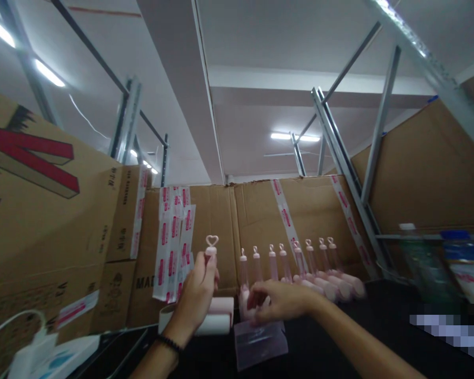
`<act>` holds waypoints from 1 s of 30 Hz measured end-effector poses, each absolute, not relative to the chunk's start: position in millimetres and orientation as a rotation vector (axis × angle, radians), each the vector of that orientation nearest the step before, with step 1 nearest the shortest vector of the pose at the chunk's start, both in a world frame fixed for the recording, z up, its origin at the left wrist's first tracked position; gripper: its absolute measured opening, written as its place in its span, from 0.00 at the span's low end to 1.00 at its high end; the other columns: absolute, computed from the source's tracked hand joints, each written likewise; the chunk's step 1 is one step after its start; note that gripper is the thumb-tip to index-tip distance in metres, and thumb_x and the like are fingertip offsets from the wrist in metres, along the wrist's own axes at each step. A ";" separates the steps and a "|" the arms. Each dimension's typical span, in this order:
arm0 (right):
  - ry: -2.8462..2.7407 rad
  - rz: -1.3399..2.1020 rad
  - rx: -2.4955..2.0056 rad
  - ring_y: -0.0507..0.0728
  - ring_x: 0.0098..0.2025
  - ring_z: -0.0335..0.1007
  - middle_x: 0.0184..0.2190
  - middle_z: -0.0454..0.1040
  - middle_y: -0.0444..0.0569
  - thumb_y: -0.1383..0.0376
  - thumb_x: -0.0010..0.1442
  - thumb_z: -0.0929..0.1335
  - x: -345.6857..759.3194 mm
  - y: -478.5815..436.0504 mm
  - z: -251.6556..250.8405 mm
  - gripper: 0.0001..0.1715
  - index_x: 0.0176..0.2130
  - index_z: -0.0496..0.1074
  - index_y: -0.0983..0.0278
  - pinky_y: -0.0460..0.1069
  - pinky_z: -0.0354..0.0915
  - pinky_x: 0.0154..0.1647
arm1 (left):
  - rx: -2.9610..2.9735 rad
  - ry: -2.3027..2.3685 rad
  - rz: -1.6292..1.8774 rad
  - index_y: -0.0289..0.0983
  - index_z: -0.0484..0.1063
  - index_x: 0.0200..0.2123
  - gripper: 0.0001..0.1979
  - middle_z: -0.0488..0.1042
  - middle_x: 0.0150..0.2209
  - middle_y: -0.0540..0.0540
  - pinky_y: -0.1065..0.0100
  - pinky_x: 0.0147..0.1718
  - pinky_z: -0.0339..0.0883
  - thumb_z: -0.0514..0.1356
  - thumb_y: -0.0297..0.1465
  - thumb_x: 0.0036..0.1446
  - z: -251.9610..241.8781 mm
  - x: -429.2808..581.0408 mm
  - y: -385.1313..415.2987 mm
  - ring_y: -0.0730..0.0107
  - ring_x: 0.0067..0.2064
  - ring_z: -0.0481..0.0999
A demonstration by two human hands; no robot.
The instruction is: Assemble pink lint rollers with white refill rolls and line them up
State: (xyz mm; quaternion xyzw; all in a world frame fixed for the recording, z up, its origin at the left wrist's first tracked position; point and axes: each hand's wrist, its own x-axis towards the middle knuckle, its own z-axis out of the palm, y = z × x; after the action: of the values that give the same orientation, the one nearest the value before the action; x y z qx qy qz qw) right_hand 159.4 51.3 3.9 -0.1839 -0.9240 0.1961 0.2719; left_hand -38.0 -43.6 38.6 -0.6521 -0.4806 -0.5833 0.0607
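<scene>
My left hand [197, 295] is raised and closed around a pink tube with a heart-shaped top [211, 246], held upright. My right hand [278, 300] reaches left across the dark table, fingers curled down onto the near end of a row of pink heart-topped tubes [300, 263] standing against the cardboard. Whether it grips one is hidden. A clear plastic bag [260, 342] lies just under that hand. A white roll [217, 318] lies between the hands.
Cardboard boxes [43, 210] with red-and-white tape wall in the left and back. Metal rack posts [347, 173] rise at right, with a blurred bottle [418, 258] and packets beside them. A white charger and cable [35, 347] lie at lower left.
</scene>
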 end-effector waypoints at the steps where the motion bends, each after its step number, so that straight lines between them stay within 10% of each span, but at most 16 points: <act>1: -2.556 0.494 -0.563 0.53 0.35 0.69 0.35 0.76 0.46 0.57 0.46 0.77 161.8 56.7 -0.5 0.22 0.41 0.76 0.61 0.45 0.61 0.34 | -1.965 -1.453 -1.834 0.41 0.61 0.36 0.18 0.67 0.23 0.56 0.72 0.19 0.59 0.45 0.49 0.65 39.1 -41.4 -40.8 0.71 0.21 0.70; 7: -2.625 0.473 -0.591 0.50 0.27 0.68 0.26 0.74 0.42 0.64 0.55 0.70 155.4 77.0 -20.0 0.07 0.35 0.79 0.62 0.42 0.59 0.26 | -1.983 -1.366 -2.074 0.40 0.62 0.37 0.18 0.70 0.23 0.56 0.72 0.17 0.64 0.52 0.50 0.61 46.7 -41.8 -40.1 0.70 0.21 0.73; 16: -2.412 1.091 -0.492 0.49 0.24 0.66 0.22 0.73 0.41 0.64 0.54 0.68 131.7 56.9 -20.3 0.07 0.27 0.75 0.63 0.42 0.60 0.25 | -2.103 -1.363 -2.186 0.38 0.63 0.38 0.20 0.77 0.26 0.50 0.69 0.21 0.70 0.58 0.50 0.56 53.1 -27.6 -49.5 0.66 0.23 0.78; 30: -2.079 0.786 -0.589 0.52 0.29 0.71 0.25 0.77 0.47 0.74 0.49 0.61 141.9 76.1 -3.7 0.16 0.28 0.78 0.67 0.44 0.62 0.30 | -2.356 -1.409 -2.070 0.39 0.61 0.43 0.20 0.79 0.28 0.50 0.66 0.26 0.73 0.59 0.46 0.56 36.9 -23.4 -35.1 0.65 0.26 0.81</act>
State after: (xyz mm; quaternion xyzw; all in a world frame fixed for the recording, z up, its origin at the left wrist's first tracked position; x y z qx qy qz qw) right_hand 141.9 76.1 -3.7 -0.2336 -0.8252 0.3121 0.4087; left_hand -23.4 -35.1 36.9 -0.6777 -0.4053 -0.5955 -0.1480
